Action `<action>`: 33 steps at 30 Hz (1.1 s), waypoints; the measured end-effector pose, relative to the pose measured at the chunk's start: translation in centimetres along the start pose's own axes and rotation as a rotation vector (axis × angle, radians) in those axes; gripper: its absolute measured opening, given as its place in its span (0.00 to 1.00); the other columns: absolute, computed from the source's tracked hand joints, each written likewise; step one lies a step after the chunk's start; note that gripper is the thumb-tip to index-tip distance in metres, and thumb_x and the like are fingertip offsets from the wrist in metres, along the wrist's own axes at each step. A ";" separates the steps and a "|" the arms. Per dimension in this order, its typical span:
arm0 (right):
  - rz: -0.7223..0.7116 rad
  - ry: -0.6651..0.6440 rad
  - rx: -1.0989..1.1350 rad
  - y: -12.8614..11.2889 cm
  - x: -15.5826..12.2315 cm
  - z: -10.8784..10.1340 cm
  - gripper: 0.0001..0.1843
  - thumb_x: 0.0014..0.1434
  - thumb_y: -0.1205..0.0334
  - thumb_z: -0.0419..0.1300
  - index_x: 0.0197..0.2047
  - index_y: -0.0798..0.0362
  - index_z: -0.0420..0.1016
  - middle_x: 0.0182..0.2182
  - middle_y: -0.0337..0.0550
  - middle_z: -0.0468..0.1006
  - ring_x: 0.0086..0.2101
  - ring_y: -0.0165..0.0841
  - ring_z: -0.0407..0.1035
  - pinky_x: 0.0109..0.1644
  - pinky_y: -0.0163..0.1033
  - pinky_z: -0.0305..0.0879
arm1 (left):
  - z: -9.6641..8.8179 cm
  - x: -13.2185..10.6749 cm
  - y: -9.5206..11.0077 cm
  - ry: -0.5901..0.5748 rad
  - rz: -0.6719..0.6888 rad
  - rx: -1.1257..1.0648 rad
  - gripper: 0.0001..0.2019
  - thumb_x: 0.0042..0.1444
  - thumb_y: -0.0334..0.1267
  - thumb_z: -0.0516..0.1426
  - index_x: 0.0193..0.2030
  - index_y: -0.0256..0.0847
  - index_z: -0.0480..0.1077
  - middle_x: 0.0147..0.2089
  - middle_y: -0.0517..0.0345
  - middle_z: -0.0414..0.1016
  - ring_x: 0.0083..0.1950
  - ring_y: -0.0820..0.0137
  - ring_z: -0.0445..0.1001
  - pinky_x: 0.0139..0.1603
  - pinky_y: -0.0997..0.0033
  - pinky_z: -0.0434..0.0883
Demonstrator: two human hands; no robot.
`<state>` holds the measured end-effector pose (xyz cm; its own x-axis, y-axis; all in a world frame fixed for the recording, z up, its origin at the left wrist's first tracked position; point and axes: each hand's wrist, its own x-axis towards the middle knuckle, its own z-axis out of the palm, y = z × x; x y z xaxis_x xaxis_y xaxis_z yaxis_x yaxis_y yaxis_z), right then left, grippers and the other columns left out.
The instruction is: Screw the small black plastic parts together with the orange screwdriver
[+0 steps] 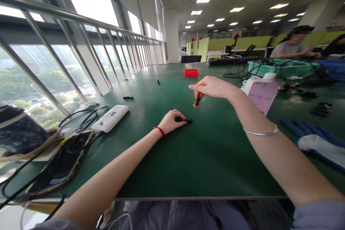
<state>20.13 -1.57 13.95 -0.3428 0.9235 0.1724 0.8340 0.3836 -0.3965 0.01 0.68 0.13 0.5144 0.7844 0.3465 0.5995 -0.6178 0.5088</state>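
My right hand (212,87) is closed round the orange and black handle of a screwdriver (198,97). The screwdriver leans slightly, its metal shaft pointing down onto one end of a small black part (189,120). My left hand (173,121) pinches the other end of that part and holds it at the green table top (172,165). The fingers hide some of the black part, and its exact kind is too small to tell. Whether the tip sits in a screw cannot be seen.
Left are a white power bank (110,118), cables and a dark phone (61,161). Small black pieces (128,97) and a red bin (191,73) lie farther back. Right are a propped phone (262,95), blue-and-white gloves (320,143), a green basket (283,68) and a seated person (291,45).
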 end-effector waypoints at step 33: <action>-0.190 0.288 0.033 -0.6 1.4 2.9 0.11 0.48 0.57 0.55 0.25 0.56 0.73 0.23 0.40 0.71 0.25 0.27 0.59 0.30 0.35 0.52 | 0.2 0.0 -0.2 0.013 0.023 -0.007 0.06 0.48 0.38 0.61 0.32 0.38 0.74 0.38 0.54 0.73 0.40 0.67 0.71 0.47 0.66 0.68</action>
<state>17.90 -0.49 11.81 -0.3509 0.7969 0.4917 0.7508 0.5532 -0.3609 -0.05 0.79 -0.12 0.5195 0.7708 0.3687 0.5835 -0.6352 0.5059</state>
